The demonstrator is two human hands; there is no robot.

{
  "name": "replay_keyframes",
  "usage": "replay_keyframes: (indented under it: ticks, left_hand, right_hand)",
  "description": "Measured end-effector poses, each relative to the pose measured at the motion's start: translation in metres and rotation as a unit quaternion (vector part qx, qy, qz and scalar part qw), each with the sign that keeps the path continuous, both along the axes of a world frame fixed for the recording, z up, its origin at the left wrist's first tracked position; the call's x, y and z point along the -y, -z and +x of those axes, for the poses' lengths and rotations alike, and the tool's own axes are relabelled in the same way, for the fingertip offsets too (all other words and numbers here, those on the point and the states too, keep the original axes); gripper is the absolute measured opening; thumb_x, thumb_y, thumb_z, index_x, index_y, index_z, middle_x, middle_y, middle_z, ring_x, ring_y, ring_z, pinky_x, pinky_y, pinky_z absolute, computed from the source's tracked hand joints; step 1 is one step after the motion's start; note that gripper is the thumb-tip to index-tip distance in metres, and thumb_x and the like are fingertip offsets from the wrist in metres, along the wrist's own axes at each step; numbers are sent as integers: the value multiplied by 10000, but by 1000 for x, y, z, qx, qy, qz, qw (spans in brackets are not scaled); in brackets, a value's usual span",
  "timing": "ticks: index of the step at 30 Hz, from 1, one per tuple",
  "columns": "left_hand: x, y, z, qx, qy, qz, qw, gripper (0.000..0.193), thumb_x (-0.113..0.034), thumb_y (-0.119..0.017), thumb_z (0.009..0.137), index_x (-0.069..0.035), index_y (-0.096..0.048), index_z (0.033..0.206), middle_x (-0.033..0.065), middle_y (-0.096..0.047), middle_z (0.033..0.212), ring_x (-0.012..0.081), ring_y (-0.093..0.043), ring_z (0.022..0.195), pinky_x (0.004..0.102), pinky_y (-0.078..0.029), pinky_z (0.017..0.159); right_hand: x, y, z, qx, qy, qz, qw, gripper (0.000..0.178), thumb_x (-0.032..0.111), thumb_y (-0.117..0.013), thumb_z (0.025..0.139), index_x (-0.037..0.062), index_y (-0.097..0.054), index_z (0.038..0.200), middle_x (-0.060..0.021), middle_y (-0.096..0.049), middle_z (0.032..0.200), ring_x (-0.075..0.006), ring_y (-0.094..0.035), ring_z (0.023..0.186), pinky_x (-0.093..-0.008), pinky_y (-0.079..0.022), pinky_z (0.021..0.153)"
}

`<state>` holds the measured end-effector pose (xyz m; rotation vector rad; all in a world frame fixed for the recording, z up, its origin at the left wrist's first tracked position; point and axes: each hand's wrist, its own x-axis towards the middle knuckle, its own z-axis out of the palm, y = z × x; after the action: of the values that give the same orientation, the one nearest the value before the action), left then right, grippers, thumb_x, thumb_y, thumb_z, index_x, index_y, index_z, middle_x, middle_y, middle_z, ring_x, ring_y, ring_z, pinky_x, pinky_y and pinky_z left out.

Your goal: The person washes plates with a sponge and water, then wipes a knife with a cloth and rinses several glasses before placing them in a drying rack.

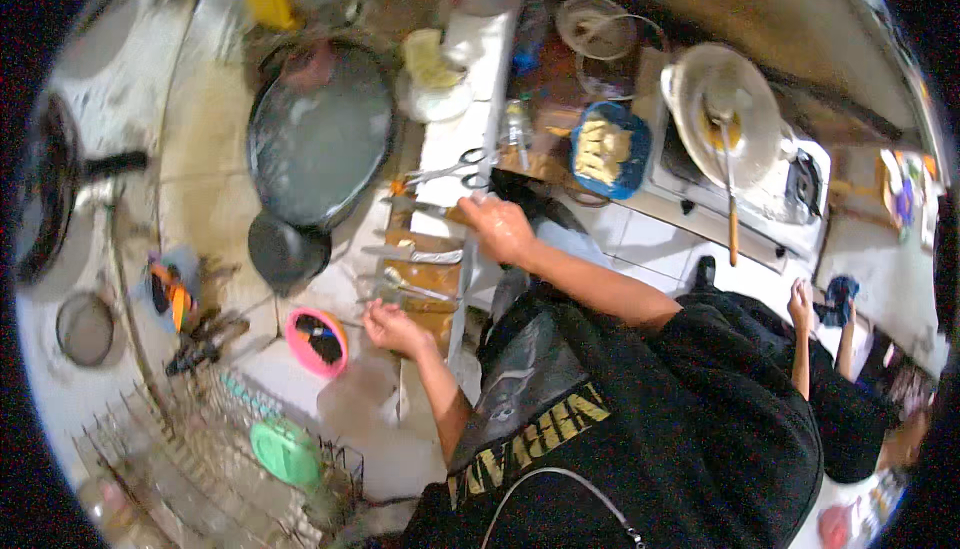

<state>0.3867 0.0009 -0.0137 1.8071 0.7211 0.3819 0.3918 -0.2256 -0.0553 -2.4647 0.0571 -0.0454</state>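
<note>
My right hand [500, 229] is closed at the handle end of a knife [420, 206], whose blade points left over a brown wooden board [435, 319]. My left hand [395, 329] hovers just left of the board with its fingers curled together; whatever may be between them is too blurred to make out. Another knife [395, 252] and a light-coloured spoon-like utensil [418, 285] lie across the board. Scissors [462, 169] with dark handle loops rest beyond my right hand. A pink bowl [290, 334] holding a dark scrubber stands left of my left hand.
Beyond the board stands a big round basin [320, 139] of cloudy water. A dish rack [345, 459] with a green dish [285, 452] is near left. At right, a wok [765, 114] sits on a stove beside a blue tray [632, 174]. Another person's hand [800, 304] shows far right.
</note>
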Motion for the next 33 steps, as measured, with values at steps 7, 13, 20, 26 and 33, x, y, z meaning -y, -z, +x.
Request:
replay_keyframes:
  ticks: [7,13,20,26,33]
  left_hand:
    - [-14,-5,-10,64,-107,-94,988,156,-159,-510,879,-22,-580,852,3,-502,626,66,-417,533,202,-303,459]
    - [-21,-2,-24,72,-135,-129,980,180,-202,-540,892,-37,-575,831,-1,-506,609,53,-422,516,196,-296,440]
    - [-21,12,-49,-106,-32,-95,989,213,-237,-567,884,-39,-565,808,2,-521,608,74,-467,498,221,-363,437]
    - [-8,13,-50,-240,74,100,963,452,-454,-646,763,-5,-596,745,125,-607,660,281,-588,636,383,-453,624]
    - [-5,18,-49,-285,67,149,945,467,-518,-652,725,-53,-618,742,124,-634,717,305,-613,694,417,-456,630]
  right_hand:
    - [0,-52,24,77,-29,-20,996,295,204,-689,698,71,-562,929,-125,-548,841,-326,-534,835,-425,-406,667]
    - [-20,-63,48,77,-139,82,984,198,148,-634,744,62,-574,912,-142,-579,862,-331,-553,826,-427,-425,693]
    - [-53,-67,52,-43,-308,14,950,168,168,-588,781,42,-567,890,-179,-610,775,-361,-604,732,-451,-486,647]
    - [-68,-48,43,-73,-360,17,930,157,191,-556,787,66,-581,880,-189,-611,743,-356,-612,702,-458,-490,641]
    - [-75,-55,45,-123,-382,-19,916,204,225,-560,783,102,-599,940,-174,-632,744,-359,-619,725,-467,-487,644]
